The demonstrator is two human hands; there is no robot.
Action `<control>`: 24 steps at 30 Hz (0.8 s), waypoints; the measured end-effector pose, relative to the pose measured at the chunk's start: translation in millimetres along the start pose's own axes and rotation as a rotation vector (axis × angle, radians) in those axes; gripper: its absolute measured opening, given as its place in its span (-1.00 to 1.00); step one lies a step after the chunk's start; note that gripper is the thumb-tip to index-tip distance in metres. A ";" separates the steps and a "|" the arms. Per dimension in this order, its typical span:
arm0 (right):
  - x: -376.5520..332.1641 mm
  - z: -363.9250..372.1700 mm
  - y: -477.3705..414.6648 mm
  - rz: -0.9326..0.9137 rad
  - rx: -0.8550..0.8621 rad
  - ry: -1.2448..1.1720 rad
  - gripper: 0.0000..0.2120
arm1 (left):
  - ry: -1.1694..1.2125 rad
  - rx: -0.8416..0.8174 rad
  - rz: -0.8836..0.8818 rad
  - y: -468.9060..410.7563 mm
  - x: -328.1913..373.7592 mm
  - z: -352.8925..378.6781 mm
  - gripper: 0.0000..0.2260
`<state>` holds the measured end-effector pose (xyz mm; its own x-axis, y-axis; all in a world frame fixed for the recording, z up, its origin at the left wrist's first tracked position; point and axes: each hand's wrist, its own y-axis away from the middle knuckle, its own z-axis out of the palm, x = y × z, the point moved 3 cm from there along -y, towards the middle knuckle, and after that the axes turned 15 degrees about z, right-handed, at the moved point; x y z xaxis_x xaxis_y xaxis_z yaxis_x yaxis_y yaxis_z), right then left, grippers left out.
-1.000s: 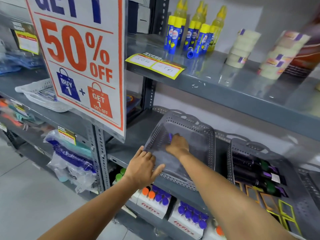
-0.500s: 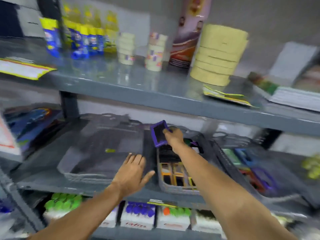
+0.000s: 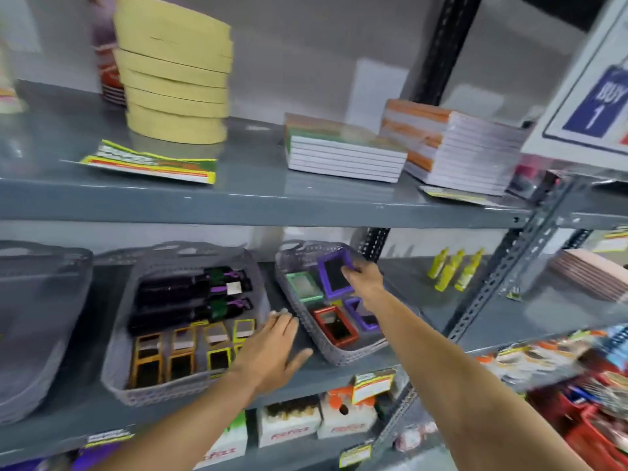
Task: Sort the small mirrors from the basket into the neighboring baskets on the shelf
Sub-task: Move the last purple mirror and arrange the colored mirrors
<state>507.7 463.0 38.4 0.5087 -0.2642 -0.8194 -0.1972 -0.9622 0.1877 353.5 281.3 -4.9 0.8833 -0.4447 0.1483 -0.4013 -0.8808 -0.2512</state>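
My right hand (image 3: pixel 363 278) grips a small purple-framed mirror (image 3: pixel 334 272) above the far end of the right grey basket (image 3: pixel 343 358). That basket holds a green mirror (image 3: pixel 303 285), a red mirror (image 3: pixel 335 325) and another purple mirror (image 3: pixel 363 316). The middle grey basket (image 3: pixel 163 390) holds orange and yellow framed mirrors (image 3: pixel 185 351) at its front and dark packaged items (image 3: pixel 176 300) behind them. My left hand (image 3: pixel 272 351) hovers open, fingers spread, over the shelf between these two baskets. A third grey basket (image 3: pixel 40 331) stands at the far left.
The shelf above (image 3: pixel 258 202) carries stacked yellow tape rolls (image 3: pixel 175 73) and notebooks (image 3: pixel 343 149). Small yellow bottles (image 3: pixel 453 268) stand right of the baskets. A perforated upright post (image 3: pixel 489 297) crosses on the right. Boxed goods (image 3: pixel 289 419) fill the shelf below.
My view has swung right. My right hand carried the purple mirror from over the middle basket to over the right basket. My left hand followed to the right, still open.
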 end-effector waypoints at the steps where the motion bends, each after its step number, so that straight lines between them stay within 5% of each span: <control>1: 7.8 -12.2 -8.9 -0.004 0.010 0.018 -0.89 | -0.011 -0.007 0.014 -11.7 8.6 5.4 -0.05; 9: 57.7 -50.8 -68.5 0.025 0.012 0.158 -0.73 | -0.106 0.037 0.093 -64.2 42.7 39.2 -0.49; 16: 86.9 -38.3 -94.2 0.004 -0.073 0.371 -0.90 | -0.146 0.028 0.060 -67.1 44.2 52.3 -0.41; 24: 93.5 -31.9 -98.5 -0.023 -0.047 0.564 -0.74 | -0.170 0.026 0.027 -66.6 42.7 60.8 -0.35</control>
<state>601.5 531.0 -39.4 0.8838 -0.2253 -0.4101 -0.1498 -0.9665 0.2082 432.7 330.8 -40.0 0.9014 -0.4324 -0.0217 -0.4209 -0.8635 -0.2779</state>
